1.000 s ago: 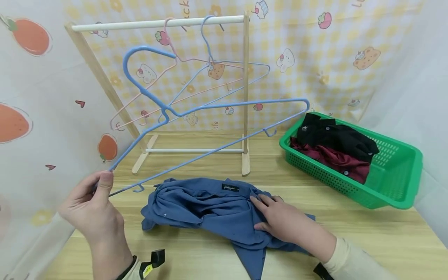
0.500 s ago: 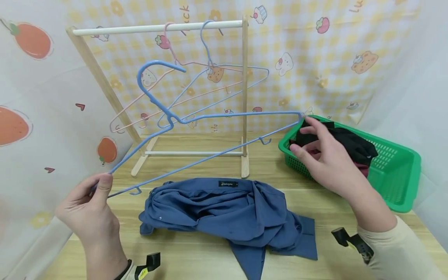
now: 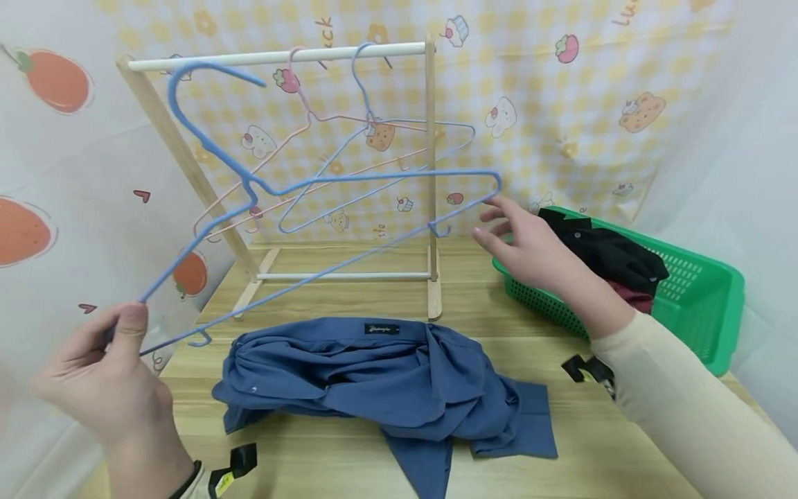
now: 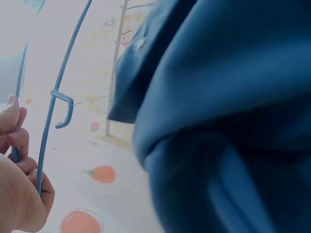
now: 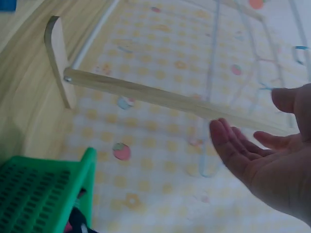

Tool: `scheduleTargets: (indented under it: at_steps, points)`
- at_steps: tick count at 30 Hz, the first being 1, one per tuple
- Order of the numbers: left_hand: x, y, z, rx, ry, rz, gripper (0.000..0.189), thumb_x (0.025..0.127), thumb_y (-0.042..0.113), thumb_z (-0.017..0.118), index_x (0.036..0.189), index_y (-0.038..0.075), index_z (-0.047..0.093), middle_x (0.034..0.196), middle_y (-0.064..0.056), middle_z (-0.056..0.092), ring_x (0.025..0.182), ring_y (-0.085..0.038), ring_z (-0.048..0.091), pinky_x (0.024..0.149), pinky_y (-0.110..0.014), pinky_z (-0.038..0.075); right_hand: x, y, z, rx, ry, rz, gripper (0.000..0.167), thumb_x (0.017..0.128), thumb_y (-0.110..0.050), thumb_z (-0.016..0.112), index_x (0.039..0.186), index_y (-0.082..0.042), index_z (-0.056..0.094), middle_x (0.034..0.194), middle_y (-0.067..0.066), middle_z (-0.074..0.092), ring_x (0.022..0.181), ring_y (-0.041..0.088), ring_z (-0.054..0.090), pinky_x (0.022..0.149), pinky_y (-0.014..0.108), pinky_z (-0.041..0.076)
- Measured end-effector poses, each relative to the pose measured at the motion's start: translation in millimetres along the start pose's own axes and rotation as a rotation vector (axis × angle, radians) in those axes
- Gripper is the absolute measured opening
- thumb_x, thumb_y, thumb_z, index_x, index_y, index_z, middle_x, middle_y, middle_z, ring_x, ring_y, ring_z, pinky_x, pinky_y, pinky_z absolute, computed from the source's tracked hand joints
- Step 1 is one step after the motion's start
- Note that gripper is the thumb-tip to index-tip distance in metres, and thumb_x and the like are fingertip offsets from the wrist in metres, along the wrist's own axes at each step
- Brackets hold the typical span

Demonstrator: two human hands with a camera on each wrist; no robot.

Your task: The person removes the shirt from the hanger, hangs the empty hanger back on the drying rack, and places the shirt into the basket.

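My left hand pinches the lower left corner of a blue clothes hanger, thumb on top, holding it raised and tilted. In the left wrist view the fingers curl round the hanger's bars. My right hand is at the hanger's far right end, fingers loosely extended and thumb apart. Its fingertips look close to that corner; whether they touch cannot be told. The right wrist view shows the palm holding nothing. Below the hanger, a bunched blue shirt lies on the table, its collar label upward.
Behind stands a wooden rack with a white top rail. A pink hanger and another blue hanger hang from it. At right is a green basket with black clothing and dark red clothing.
My right hand left the shirt, rose to the right near the basket, then moved left toward the hanger's end. My left hand shifted left with the hanger, whose hook dipped and rose again.
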State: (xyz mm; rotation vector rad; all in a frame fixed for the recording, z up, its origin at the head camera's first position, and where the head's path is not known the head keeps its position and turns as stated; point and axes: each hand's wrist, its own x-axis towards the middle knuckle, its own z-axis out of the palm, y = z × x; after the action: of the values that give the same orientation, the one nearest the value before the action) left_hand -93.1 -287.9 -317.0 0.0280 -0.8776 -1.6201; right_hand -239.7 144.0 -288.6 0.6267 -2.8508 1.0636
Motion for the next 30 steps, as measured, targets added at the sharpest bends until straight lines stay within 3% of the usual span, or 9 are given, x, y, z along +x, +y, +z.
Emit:
scheduleTargets:
  at_steps: [5,7,10,13,17,20,24,27,30]
  points:
    - [9.3,9.5,8.9,0.061,0.104,-0.002,0.031,0.066,-0.012,0.095,0.085,-0.024,0.074,0.064,-0.012,0.072,0.063,-0.018,0.049,0.059,-0.02,0.034,46.6,-5.0,15.0,0.109,-0.011,0.006,0.063,0.113,-0.042,0.048,0.167,-0.014,0.03,0.164,0.013,0.046,0.152,0.035,0.047,0.117,0.058,0.046]
    - [10.6,7.5,11.2,0.059,0.145,-0.042,0.035,0.066,-0.008,0.097,0.088,-0.023,0.074,0.067,-0.013,0.072,0.064,-0.018,0.047,0.057,-0.019,0.03,63.9,-8.3,19.0,0.144,-0.009,0.015,0.067,0.113,-0.045,0.048,0.168,-0.013,0.028,0.168,0.014,0.041,0.154,0.035,0.043,0.119,0.056,0.045]
    - [8.0,0.5,12.9,0.018,0.155,-0.158,0.036,0.071,-0.005,0.096,0.094,-0.022,0.075,0.069,-0.012,0.067,0.058,-0.018,0.037,0.052,-0.02,0.023,87.0,-13.6,23.8,0.204,0.024,0.046,0.074,0.112,-0.049,0.048,0.17,-0.013,0.021,0.173,0.015,0.03,0.157,0.035,0.04,0.122,0.055,0.043]
    - [-0.3,-8.2,12.9,-0.017,0.126,-0.254,0.031,0.079,-0.002,0.091,0.098,-0.02,0.074,0.061,-0.007,0.052,0.051,-0.016,0.023,0.052,-0.022,0.014,105.6,-19.6,28.5,0.262,0.064,0.076,0.081,0.111,-0.052,0.048,0.172,-0.014,0.01,0.177,0.013,0.021,0.159,0.034,0.037,0.124,0.053,0.042]
    - [-10.4,-17.4,10.7,-0.058,0.069,-0.308,0.03,0.085,0.003,0.087,0.099,-0.019,0.073,0.056,-0.002,0.035,0.051,-0.015,0.013,0.056,-0.026,0.006,123.1,-31.3,36.1,0.319,0.098,0.081,0.079,0.112,-0.048,0.046,0.172,-0.015,0.007,0.178,0.013,0.02,0.16,0.033,0.035,0.126,0.05,0.04]
    - [-16.0,-23.4,9.7,-0.064,0.044,-0.336,0.03,0.084,0.003,0.088,0.098,-0.019,0.073,0.055,-0.001,0.037,0.049,-0.015,0.015,0.056,-0.027,0.006,130.2,-39.4,41.6,0.355,0.139,0.103,0.077,0.113,-0.044,0.047,0.172,-0.015,0.006,0.177,0.013,0.021,0.16,0.031,0.033,0.128,0.047,0.037]
    - [-24.1,-30.3,9.4,-0.059,0.006,-0.368,0.026,0.085,0.003,0.088,0.095,-0.017,0.075,0.056,-0.002,0.045,0.048,-0.015,0.019,0.055,-0.028,0.007,133.8,-43.7,45.2,0.384,0.205,0.099,0.074,0.113,-0.037,0.048,0.172,-0.015,0.008,0.171,0.016,0.031,0.155,0.032,0.042,0.125,0.045,0.042]
    - [-30.8,-34.4,9.2,-0.018,-0.041,-0.463,0.02,0.089,0.007,0.084,0.09,-0.011,0.076,0.058,-0.002,0.046,0.053,-0.017,0.018,0.056,-0.03,0.009,136.9,-43.5,46.4,0.382,0.238,0.065,0.064,0.115,-0.033,0.044,0.17,-0.014,0.017,0.16,0.017,0.044,0.143,0.031,0.053,0.115,0.043,0.051]
    - [-37.4,-38.7,6.3,0.11,-0.124,-0.579,0.019,0.096,0.014,0.078,0.086,-0.002,0.074,0.059,0.001,0.042,0.057,-0.018,0.019,0.059,-0.032,0.013,140.6,-41.1,48.1,0.357,0.252,0.057,0.056,0.116,-0.031,0.038,0.167,-0.011,0.025,0.153,0.016,0.05,0.135,0.028,0.057,0.109,0.04,0.054]
